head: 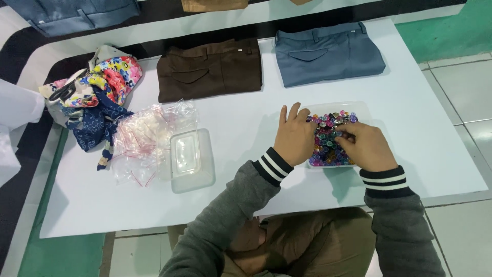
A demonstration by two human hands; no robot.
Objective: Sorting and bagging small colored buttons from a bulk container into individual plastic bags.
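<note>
— Where the far left of the tabletop [333, 87] is looked at first, what is found?

— A heap of patterned cloth [95, 92] is seen there, with a pile of small clear bags [143, 138] beside it and an empty clear plastic tub [188, 159] touching that pile. Behind them, brown folded trousers [210, 69] and blue-grey folded trousers [328, 51] are laid side by side.

— And the hands?

— The left hand [293, 137] is laid with fingers spread over the left edge of the shallow clear tray [361, 109], which is set right of centre and filled with small coloured beads [328, 146]. The right hand [366, 146] is curled over the beads; something seems to be pinched at its fingertips, though that cannot be told for certain.

— Which step is judged to be in hand?

— Beads are probably being picked or sorted while the tray is steadied. For a next move, a fine pinch on single beads would be called for, with the tray kept from sliding.
</note>
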